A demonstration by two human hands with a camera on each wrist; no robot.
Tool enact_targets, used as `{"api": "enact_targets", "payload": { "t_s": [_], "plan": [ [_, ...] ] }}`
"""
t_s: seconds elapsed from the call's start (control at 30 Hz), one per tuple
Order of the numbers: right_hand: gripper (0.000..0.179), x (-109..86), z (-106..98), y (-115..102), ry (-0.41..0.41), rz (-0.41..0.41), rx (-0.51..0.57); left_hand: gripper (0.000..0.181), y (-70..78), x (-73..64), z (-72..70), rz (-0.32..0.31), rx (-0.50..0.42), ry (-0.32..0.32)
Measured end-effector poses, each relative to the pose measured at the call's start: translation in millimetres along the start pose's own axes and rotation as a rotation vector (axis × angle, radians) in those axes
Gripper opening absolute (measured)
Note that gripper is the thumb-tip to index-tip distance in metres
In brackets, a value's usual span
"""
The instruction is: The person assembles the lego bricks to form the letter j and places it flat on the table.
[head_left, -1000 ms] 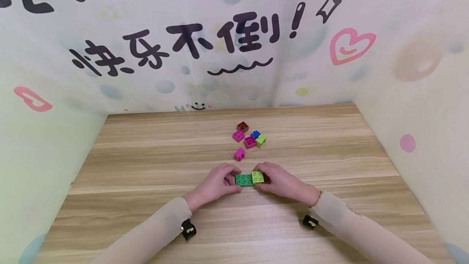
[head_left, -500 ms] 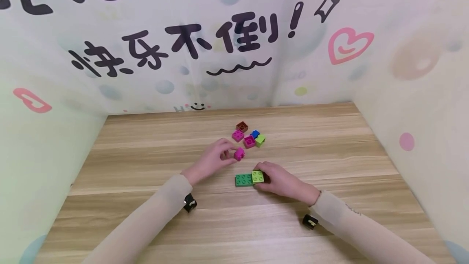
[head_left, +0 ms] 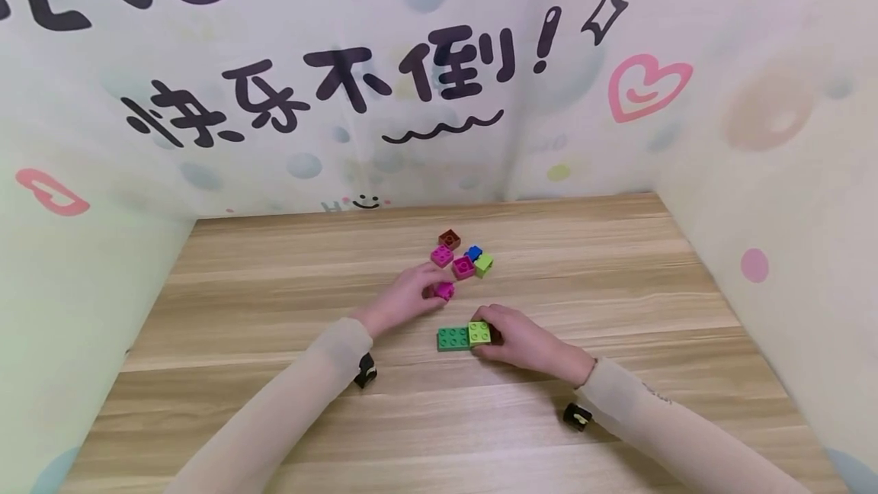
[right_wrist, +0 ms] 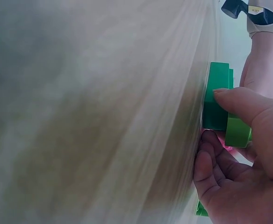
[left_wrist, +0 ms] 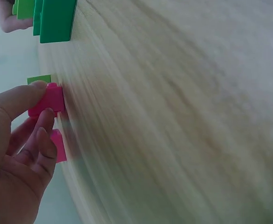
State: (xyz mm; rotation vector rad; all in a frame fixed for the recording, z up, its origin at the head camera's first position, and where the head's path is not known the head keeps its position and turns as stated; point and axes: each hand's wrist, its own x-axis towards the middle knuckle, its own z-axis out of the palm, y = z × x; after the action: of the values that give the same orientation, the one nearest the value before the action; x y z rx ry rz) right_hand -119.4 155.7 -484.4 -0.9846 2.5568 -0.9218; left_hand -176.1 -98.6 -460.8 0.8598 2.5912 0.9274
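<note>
My left hand [head_left: 409,293] pinches a small pink brick [head_left: 445,291] between thumb and fingers, close over the tabletop. In the left wrist view the thumb lies along one side of that pink brick [left_wrist: 55,99], studs showing. Nearer me, my right hand [head_left: 524,340] grips a green brick [head_left: 451,339] with a lime brick [head_left: 479,333] stacked on its right end. The right wrist view has the thumb against the side of the green brick [right_wrist: 216,109], with the lime brick [right_wrist: 237,132] beside it. The right hand covers the right end of the stack in the head view.
Just beyond the left hand lie a brown brick [head_left: 449,239], two more pink bricks, one studs up [head_left: 442,255], a blue brick [head_left: 473,253] and another lime brick [head_left: 484,265]. A printed cloth wall [head_left: 274,174] rises behind the wooden table [head_left: 240,280].
My left hand has let go of the green brick's left end, moved away from me to the pink brick and taken hold of it. The right hand keeps its grip on the stack.
</note>
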Motion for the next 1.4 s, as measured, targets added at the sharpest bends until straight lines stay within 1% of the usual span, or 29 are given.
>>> {"api": "enact_targets", "payload": {
  "t_s": [0.17, 0.33, 0.5, 0.6, 0.67, 0.87, 1.0, 1.1, 1.2, 1.4],
  "plan": [
    [0.026, 0.7, 0, -1, 0.001, -0.004, -0.008, 0.042, -2.4, -0.5, 0.4, -0.015, -0.003, 0.000],
    [0.026, 0.5, 1, -1, -0.002, -0.001, -0.007, 0.046, -2.9, -7.7, 0.3, -0.039, -0.029, -0.004],
    [0.026, 0.3, 1, -1, -0.005, 0.005, 0.004, 0.047, -6.9, -18.1, 4.1, -0.047, -0.034, 0.028],
    [0.026, 0.3, 1, -1, -0.002, 0.003, 0.007, 0.048, -10.5, -25.2, 6.7, -0.061, -0.055, 0.051],
    [0.026, 0.2, 1, 0, 0.002, -0.002, 0.005, 0.049, -13.1, -29.3, 8.8, -0.067, -0.090, 0.067],
    [0.025, 0.1, 1, -1, 0.006, -0.006, 0.001, 0.045, -16.9, -39.7, 13.5, -0.079, -0.271, 0.131],
    [0.025, 0.1, 0, -2, 0.005, -0.004, 0.005, 0.044, -13.6, -48.1, 15.4, -0.127, -0.378, 0.170],
    [0.025, 0.2, 0, -2, 0.003, -0.005, 0.007, 0.043, -9.3, -55.3, 17.8, -0.158, -0.449, 0.186],
    [0.025, 0.1, 0, -2, 0.003, -0.005, 0.010, 0.044, -4.6, -61.2, 20.9, -0.151, -0.490, 0.195],
    [0.026, 0.2, 1, -1, 0.004, -0.007, 0.010, 0.043, -0.2, -67.9, 28.0, -0.118, -0.509, 0.202]
  ]
}}
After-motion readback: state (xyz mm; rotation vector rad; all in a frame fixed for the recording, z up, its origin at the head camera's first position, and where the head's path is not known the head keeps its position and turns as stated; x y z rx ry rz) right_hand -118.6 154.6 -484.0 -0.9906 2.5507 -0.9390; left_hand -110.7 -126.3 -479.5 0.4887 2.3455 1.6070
